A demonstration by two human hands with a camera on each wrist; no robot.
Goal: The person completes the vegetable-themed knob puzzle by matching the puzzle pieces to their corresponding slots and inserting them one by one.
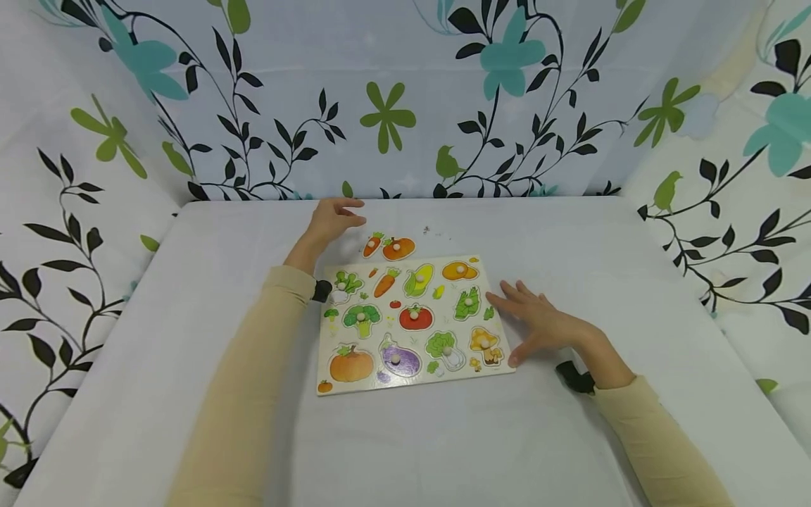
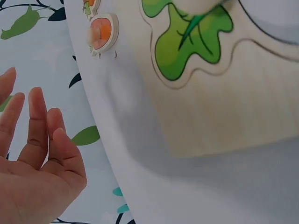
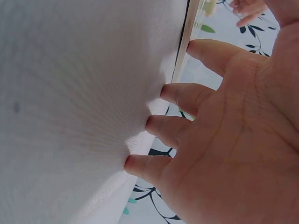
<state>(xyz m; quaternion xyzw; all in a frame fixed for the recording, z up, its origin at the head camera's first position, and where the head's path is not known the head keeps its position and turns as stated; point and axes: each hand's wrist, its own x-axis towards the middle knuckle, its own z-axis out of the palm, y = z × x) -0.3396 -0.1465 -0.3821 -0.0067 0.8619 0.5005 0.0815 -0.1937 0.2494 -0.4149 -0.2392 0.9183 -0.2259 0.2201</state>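
A wooden vegetable peg puzzle board lies in front of me. Knobbed pieces such as the eggplant, tomato and broccoli sit in it. Beyond its back edge lie a loose carrot piece and a loose pumpkin piece, side by side. My left hand is raised just left of them, fingers loosely bent and holding nothing. In the left wrist view the same palm shows bare. My right hand spreads at the board's right edge, with some fingertips pressing the white cloth.
A white cloth covers the table under the board. Curtains with leaf and flower prints hang behind the table and along both sides. Dark wrist bands sit on both arms.
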